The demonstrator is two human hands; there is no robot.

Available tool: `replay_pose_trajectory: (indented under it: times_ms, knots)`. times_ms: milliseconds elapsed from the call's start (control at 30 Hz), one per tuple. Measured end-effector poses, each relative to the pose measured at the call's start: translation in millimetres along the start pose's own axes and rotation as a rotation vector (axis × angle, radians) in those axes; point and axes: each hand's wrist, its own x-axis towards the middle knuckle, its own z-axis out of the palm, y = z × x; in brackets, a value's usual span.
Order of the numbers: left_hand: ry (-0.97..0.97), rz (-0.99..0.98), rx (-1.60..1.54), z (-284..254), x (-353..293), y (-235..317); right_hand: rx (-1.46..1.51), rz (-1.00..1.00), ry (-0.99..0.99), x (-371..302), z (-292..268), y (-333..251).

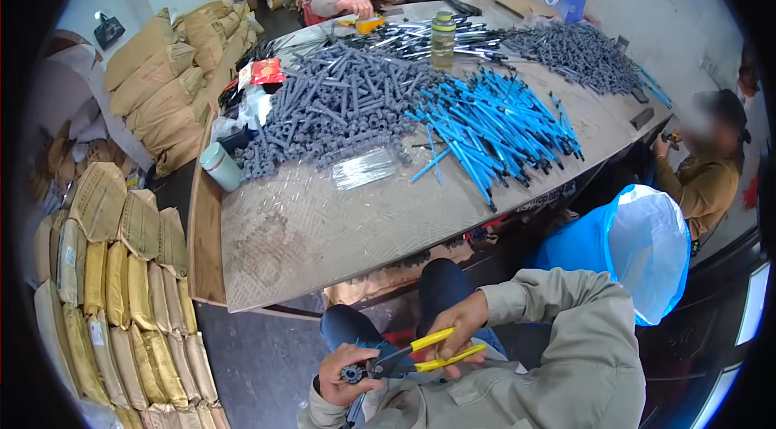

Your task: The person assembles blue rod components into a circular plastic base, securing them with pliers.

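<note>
Above my lap, my left hand (346, 380) is closed around a small grey plastic part (352, 373) whose round, toothed end faces up. My right hand (457, 328) grips yellow-handled pliers (434, 338), their two handles spread apart. The metal jaws reach to my left fingers, beside the grey part; whether they touch it I cannot tell. Some thin blue pieces show near my left hand, partly hidden by it.
The table (323, 243) in front bears a heap of grey plastic tubes (339, 105), blue rods with black ends (505, 126), thin metal pins (362, 168), a bottle (442, 41) and a cup (220, 166). A blue sack (578, 241) stands at right. Stacked packages (121, 291) line the left. Several people sit around.
</note>
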Motion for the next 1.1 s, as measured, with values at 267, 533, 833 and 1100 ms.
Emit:
replay_pose_trajectory:
  times_ms: [267, 533, 833, 1100]
  knots:
    - [-0.082, 0.066, -0.021, -0.5, -6.1, 1.3, 0.082, 0.0, -0.056, 6.3, 11.5, 15.5]
    - [-0.008, 0.09, 0.087, -1.4, -15.2, 7.9, 0.201, -0.14, 0.046, 6.0, 19.3, 0.3]
    - [0.214, 0.058, 0.056, -4.2, -4.8, -3.6, -1.829, -0.198, 0.939, 20.5, 32.7, -28.5]
    - [0.328, 0.128, 0.075, 2.3, -13.0, 0.2, -1.964, -0.288, 1.045, 37.2, 31.7, -42.9]
